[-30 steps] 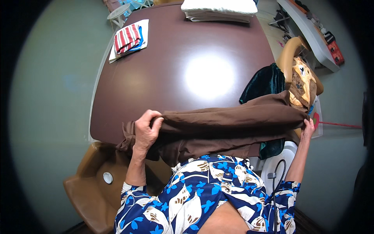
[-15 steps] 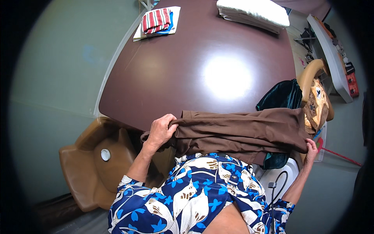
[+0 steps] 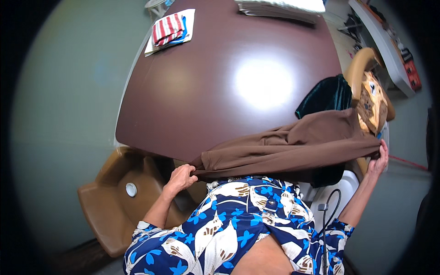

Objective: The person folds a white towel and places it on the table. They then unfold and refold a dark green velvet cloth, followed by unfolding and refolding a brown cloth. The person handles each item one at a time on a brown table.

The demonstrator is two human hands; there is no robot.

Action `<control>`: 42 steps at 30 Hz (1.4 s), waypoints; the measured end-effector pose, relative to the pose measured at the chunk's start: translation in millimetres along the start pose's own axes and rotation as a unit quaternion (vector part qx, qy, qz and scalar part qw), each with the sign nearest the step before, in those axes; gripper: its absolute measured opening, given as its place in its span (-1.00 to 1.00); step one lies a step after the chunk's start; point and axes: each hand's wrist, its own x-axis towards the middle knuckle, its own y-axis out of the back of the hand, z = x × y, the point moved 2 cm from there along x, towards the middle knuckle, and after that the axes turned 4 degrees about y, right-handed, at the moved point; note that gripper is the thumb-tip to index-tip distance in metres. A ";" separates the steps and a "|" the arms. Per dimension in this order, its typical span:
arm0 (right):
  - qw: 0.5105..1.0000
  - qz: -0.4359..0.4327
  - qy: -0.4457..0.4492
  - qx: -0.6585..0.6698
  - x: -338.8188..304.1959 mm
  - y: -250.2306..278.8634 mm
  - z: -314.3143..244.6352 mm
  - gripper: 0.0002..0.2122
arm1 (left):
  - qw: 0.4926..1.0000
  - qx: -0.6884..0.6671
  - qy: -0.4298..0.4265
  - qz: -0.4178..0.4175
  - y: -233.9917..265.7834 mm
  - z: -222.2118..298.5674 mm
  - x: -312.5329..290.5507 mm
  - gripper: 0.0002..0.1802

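Note:
A long brown garment (image 3: 275, 151) is stretched sideways across the table's near edge, just in front of my body, with loose folds along it. My left hand (image 3: 181, 178) pinches its left end beside the table corner. At the far right, my right hand (image 3: 379, 158) grips the other end, fingers curled round the edge of the cloth. Dark green velvet cloth (image 3: 323, 98) lies on the table behind the garment's right part, and some of it hangs below. I cannot make out exactly what kind of garment the brown one is.
The dark brown table (image 3: 183, 101) bears a folded red-striped cloth (image 3: 167, 30) at far left and a folded white towel (image 3: 288, 5) at the back. A tan chair (image 3: 114, 201) holds a small white round object (image 3: 131, 189). At right is another chair with a bear-patterned cloth (image 3: 372, 103).
Both hands have moved apart, the left down and leftward, the right up and rightward. The brown garment is pulled longer and now slants up toward the right. The view has shifted slightly.

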 end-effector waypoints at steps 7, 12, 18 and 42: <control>0.999 0.034 0.014 0.034 -12.5 1.1 -7.5 -0.76 | 0.948 -0.318 0.016 0.003 -34.0 -31.0 6.4 -0.79; 0.997 0.056 0.021 0.038 -12.0 4.4 6.4 -0.76 | 0.921 -0.390 0.019 -0.011 -45.5 -35.0 2.9 -0.83; 0.997 0.053 0.014 0.045 -11.2 7.4 10.5 -0.76 | 0.991 -0.117 0.000 -0.058 -52.3 -36.9 -14.2 -0.69; 0.986 -0.029 0.016 -0.165 -64.3 -21.8 23.7 -0.79 | 0.481 -0.741 0.088 0.460 28.5 -109.2 15.4 -0.44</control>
